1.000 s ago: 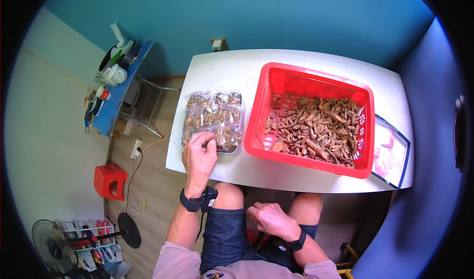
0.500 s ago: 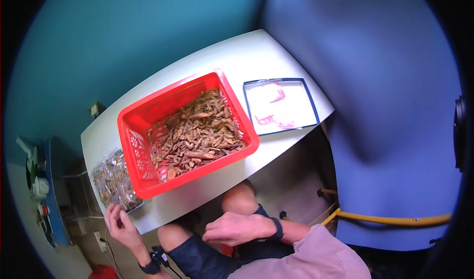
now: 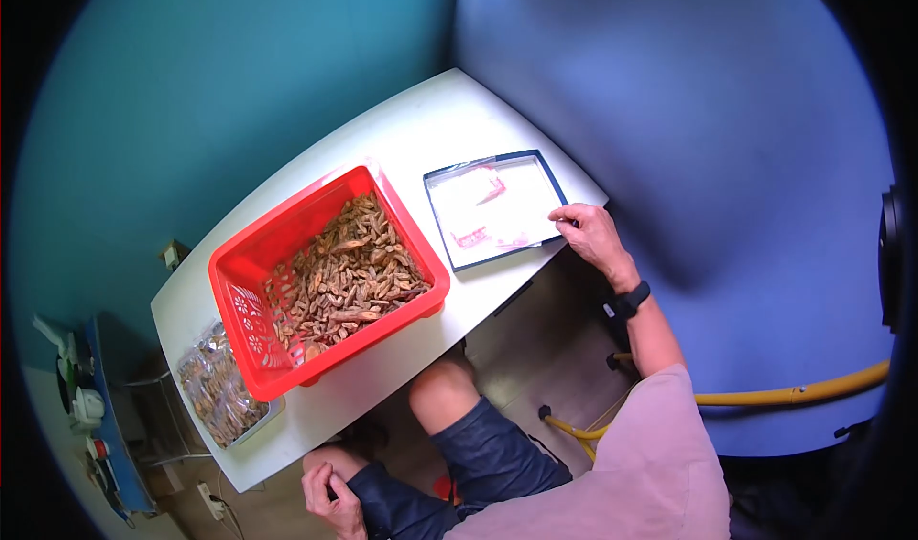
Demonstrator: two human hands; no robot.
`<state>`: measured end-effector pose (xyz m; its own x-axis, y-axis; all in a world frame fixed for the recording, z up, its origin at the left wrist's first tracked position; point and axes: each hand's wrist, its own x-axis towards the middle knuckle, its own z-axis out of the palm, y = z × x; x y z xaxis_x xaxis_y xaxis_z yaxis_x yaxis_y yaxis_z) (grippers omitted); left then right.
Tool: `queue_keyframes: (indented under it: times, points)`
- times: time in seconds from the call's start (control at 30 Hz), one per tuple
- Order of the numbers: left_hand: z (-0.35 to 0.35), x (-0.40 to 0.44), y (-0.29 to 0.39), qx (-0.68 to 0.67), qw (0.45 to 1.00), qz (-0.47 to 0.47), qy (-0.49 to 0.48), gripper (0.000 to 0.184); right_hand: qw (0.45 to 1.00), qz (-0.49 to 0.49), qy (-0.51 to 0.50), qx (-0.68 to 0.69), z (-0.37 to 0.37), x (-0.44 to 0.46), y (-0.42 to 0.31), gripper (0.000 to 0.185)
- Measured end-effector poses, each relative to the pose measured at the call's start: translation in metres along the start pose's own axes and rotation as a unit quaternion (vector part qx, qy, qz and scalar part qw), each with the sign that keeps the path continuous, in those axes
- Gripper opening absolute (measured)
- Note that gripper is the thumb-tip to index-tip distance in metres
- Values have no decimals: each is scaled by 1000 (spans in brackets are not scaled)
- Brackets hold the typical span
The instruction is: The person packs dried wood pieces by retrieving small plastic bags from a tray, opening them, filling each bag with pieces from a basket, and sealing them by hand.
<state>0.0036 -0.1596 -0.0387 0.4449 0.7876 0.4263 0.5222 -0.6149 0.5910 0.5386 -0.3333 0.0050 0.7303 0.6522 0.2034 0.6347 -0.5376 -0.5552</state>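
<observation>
My right hand [image 3: 591, 235] is at the right side of a shallow, dark-rimmed tray [image 3: 439, 218], fingertips drawn together over its rim; whatever they pinch is too small to make out. Clear plastic bags with pink print [image 3: 488, 186] lie inside that tray. Low by my left knee, my left hand [image 3: 335, 504] has its fingers curled in, with nothing visible in them. Between the hands, on the table, stands a red plastic basket [image 3: 435, 296] with many brown, dried root-like pieces [image 3: 349, 272] in it.
At the left end of the white table [image 3: 421, 110], filled clear bags [image 3: 218, 387] lie on a tray partly behind the basket. Walls border the table's far side and right. A yellow tube [image 3: 794, 397] runs at lower right, and a power strip [image 3: 210, 502] is at lower left.
My right hand has gone from my lap out to the right side of the dark-rimmed tray. My left hand has left the table's left end for my knee, its fingers now curled. The view has shifted.
</observation>
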Motion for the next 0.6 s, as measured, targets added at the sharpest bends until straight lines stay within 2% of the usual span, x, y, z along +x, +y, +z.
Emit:
queue_keyframes:
  times: [0.03, 0.1, 0.23, 0.3, 0.43, 0.5, 0.53, 0.6]
  points:
    - [1, 1, 0, 1, 1000, 1, 1, 15, 1000, -1, 1, 2, -1, 6, 1, 21]
    - [4, 3, -2, -9, 997, -78, -22, 13, 990, 20, -110, -81, -1, 16, 3, 24]
    - [12, 6, -9, 11, 998, -55, -26, 12, 989, -7, -134, -69, 3, 28, 1, 32]
    - [14, 8, -9, 22, 999, -15, -17, 12, 982, -50, -175, -58, 6, 34, -1, 38]
    - [13, 5, -10, 38, 994, -88, -50, 11, 975, -74, -196, -75, 16, 41, 3, 37]
    - [15, 7, -10, 50, 997, -47, -34, 13, 968, -126, -186, -110, 23, 44, 10, 25]
    - [17, 9, -9, 50, 997, -50, -35, 13, 967, -127, -189, -111, 27, 44, 15, 25]
    - [19, 13, -4, 36, 998, -46, -18, 13, 963, -169, -169, -122, 33, 46, 22, 11]
